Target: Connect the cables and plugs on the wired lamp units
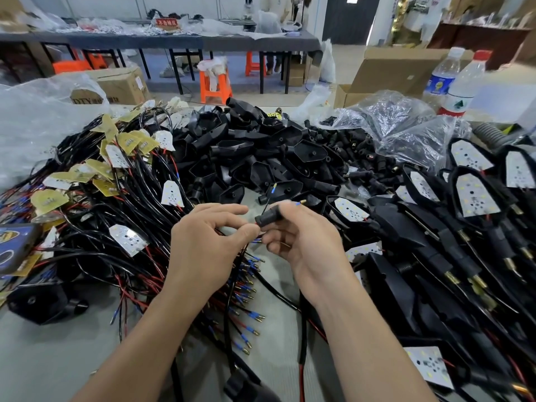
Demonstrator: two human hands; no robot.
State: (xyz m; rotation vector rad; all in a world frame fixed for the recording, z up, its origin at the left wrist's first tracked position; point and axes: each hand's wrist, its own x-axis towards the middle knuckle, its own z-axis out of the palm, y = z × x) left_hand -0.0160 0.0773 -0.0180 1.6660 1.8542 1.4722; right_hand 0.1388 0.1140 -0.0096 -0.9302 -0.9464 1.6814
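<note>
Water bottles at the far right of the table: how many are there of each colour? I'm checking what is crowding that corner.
Blue-label bottle: 1
Red-cap bottle: 1
Total: 2

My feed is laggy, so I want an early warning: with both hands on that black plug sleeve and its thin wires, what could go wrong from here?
1. The left hand pinches the thin wires right beside the black sleeve held by the right hand; they could slip or kink instead of seating.
2. The loose terminal leads lie tangled close by both hands; a neighbouring lead might snag or get picked by mistake.
</note>
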